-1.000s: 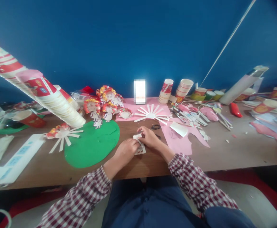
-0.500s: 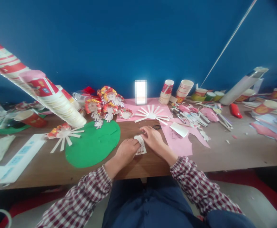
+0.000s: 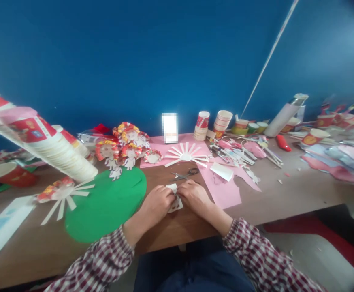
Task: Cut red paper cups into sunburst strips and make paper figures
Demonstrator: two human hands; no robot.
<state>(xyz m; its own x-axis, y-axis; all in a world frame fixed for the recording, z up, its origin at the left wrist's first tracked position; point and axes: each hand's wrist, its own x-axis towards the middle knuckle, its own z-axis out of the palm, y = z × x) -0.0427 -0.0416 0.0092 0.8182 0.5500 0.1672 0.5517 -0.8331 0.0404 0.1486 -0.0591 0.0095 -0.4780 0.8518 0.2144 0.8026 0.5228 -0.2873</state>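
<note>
A small white piece of paper with reddish-brown marks [image 3: 175,206] is between my hands, low over the wooden table. My left hand [image 3: 159,199] has its fingers curled onto the paper's left edge. On the other side, my right hand [image 3: 194,197] pinches at the paper with bent fingers; its fingertips are partly hidden. Just beyond my hands lie dark-handled scissors [image 3: 185,175]. Farther back a white paper cup cut into a fan of strips [image 3: 186,156] rests on pink paper [image 3: 152,142].
Left stand a green paper oval [image 3: 104,207], another strip-cut cup [image 3: 63,192], small paper figures [image 3: 130,161] and a long leaning stack of paper cups [image 3: 64,156]. Right are cup stacks [image 3: 223,121], pens [image 3: 225,153], a red object [image 3: 283,143] and paper scraps [image 3: 331,162].
The view has turned right and tilted up slightly. My right hand has drawn down and closed in on the paper, uncovering the scissors. My left hand stays on the paper.
</note>
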